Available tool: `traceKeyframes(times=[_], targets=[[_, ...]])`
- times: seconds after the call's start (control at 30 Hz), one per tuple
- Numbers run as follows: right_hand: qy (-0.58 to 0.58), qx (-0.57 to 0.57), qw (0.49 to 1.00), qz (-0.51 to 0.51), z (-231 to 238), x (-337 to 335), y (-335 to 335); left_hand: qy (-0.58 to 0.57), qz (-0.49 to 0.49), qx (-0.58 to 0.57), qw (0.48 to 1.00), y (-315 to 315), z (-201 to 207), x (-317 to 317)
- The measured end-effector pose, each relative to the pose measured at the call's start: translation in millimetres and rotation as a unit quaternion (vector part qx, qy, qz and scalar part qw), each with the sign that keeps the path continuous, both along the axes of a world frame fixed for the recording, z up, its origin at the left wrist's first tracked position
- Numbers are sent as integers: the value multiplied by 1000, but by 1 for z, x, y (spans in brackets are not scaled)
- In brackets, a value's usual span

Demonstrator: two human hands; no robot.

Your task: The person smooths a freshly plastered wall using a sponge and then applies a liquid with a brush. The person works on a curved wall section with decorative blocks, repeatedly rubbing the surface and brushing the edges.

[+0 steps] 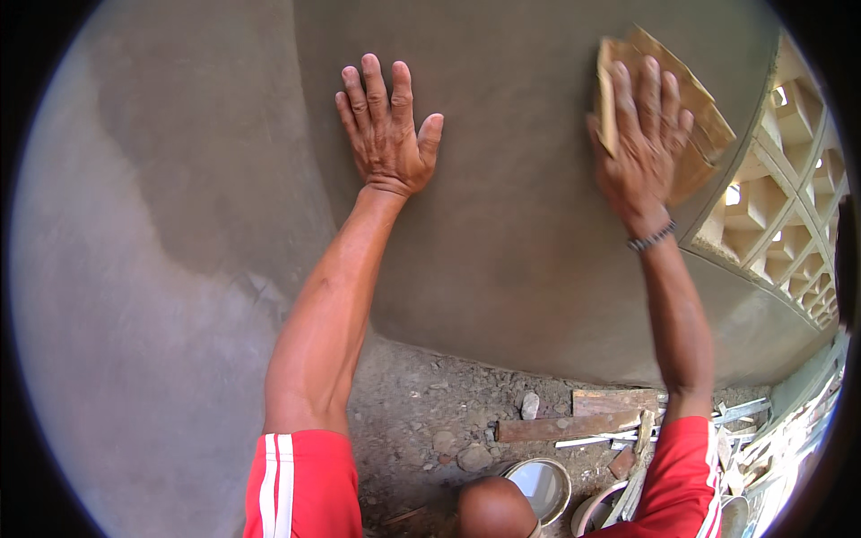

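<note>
Against grey plaster (502,197), the right fingers (649,94) lie over brown paper (706,130).

Left hand (384,143)'s flat on the wall (502,242), paper (707,130)'s between right hand (644,152) and wall, vent blocks (778,193) further right, bucket (567,491) and wood (614,402) down on the ground (404,386).

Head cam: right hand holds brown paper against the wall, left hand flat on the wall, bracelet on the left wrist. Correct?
Not the bracelet: the head view shows it at the right wrist. Right hand holds brown paper against the wall, left hand flat on it.
</note>
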State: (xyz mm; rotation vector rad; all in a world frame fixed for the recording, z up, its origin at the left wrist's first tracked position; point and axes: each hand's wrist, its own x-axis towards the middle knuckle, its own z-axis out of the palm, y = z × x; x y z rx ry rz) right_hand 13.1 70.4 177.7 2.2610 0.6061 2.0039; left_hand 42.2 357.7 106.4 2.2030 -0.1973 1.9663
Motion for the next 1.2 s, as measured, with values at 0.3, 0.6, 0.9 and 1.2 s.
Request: traceKeyframes(times=[0.3, 0.6, 0.9, 1.2], targets=[[273, -434, 856, 66, -186, -23, -9, 135, -124, -49, 982, 28, -72, -140], [-26, -68, 997, -1, 104, -9, 30, -91, 102, 139, 981, 142, 83, -384], [92, -47, 994, -35, 164, -24, 245, -148, 316, 169, 922, 167, 116, -396], [92, -238, 967, 10, -95, -4, 260, -133, 307, 175, 926, 171, 114, -396]])
